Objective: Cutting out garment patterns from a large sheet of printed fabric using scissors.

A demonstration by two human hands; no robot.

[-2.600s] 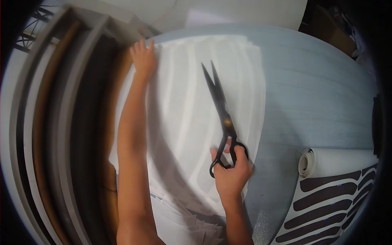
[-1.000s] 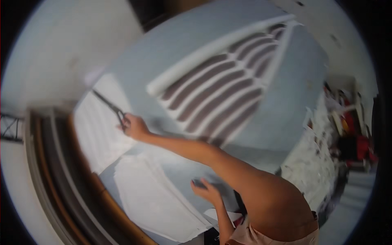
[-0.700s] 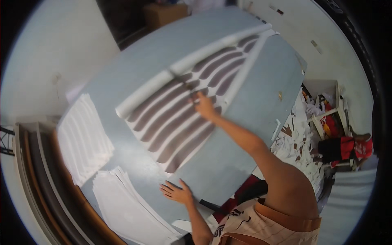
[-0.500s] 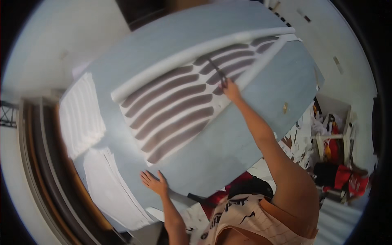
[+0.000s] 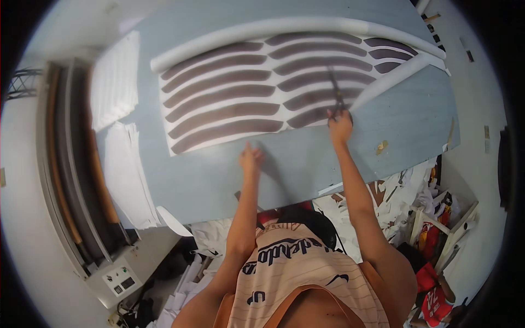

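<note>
Large black scissors [image 5: 337, 87] are in my right hand [image 5: 340, 124], over a sheet [image 5: 276, 94] printed with rows of curved dark strips on white. Its upper edge ends in a long white roll [image 5: 295, 26], and another rolled part [image 5: 394, 82] lies along the right. My left hand [image 5: 250, 156] is just below the sheet's lower edge, blurred, with fingers apart and nothing visible in it. White stacked pieces [image 5: 114, 76] and more white sheets [image 5: 126, 175] lie at the left of the grey-blue table [image 5: 202, 191].
A long machine [image 5: 74, 153] with rollers and a control panel [image 5: 119, 281] stands left of the table. Heaped white scraps [image 5: 399, 180], a shelf unit [image 5: 459, 218] with cloth, and red and black garments [image 5: 432, 298] are at the lower right. A wall [image 5: 481, 153] runs along the right.
My view has swung toward the sheet. My right hand has brought the scissors over the printed rows; my left hand has moved up from the bare table toward the sheet's lower edge.
</note>
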